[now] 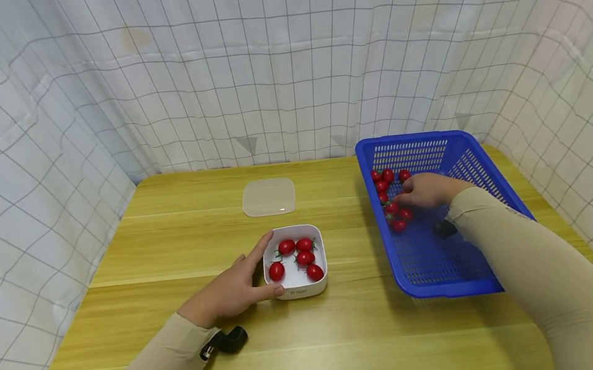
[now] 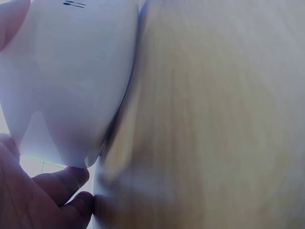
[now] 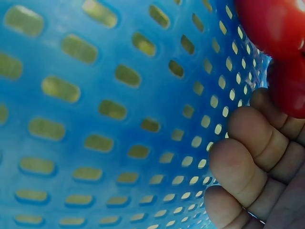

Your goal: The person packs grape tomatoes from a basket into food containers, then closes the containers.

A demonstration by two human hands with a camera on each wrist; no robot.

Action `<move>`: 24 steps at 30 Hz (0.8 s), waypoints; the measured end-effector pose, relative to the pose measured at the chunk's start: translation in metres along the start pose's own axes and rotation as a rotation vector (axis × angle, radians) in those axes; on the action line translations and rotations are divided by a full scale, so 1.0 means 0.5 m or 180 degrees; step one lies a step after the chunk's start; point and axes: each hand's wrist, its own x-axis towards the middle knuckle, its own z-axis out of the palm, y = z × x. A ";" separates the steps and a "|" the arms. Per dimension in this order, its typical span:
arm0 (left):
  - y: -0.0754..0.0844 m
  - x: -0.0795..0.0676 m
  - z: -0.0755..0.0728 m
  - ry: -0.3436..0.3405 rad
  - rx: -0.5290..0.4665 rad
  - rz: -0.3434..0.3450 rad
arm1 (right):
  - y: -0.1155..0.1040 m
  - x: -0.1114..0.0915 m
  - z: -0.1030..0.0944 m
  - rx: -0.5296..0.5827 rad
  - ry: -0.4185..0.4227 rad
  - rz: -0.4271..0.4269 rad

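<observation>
A white square container (image 1: 299,292) holds several red cherry tomatoes (image 1: 305,259) with green stems. My left hand (image 1: 233,286) grips its left side, thumb at the front wall and fingers toward the back corner. In the left wrist view, fingertips (image 2: 76,176) meet the container's wall (image 2: 71,86). My right hand (image 1: 425,190) reaches down into a blue plastic basket (image 1: 399,278), among cherry tomatoes (image 1: 400,225) along its left side. In the right wrist view, bent fingers (image 3: 238,167) lie beside two tomatoes (image 3: 288,88); I cannot tell whether one is pinched, as the thumb is hidden.
A translucent flat lid (image 1: 269,197) lies behind the container on the wooden table (image 1: 318,351). White grid-patterned curtains (image 1: 280,62) hang at the back and both sides. The basket has slotted walls and a raised rim.
</observation>
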 end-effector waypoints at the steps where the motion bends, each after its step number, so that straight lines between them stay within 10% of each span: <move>1: 0.000 0.000 0.000 0.0002 -0.0001 0.0002 | 0.000 0.000 0.000 0.0003 -0.0007 0.0021; 24: -0.004 0.000 0.003 0.0036 -0.0024 0.0030 | -0.003 -0.002 0.004 0.0058 -0.0012 0.0109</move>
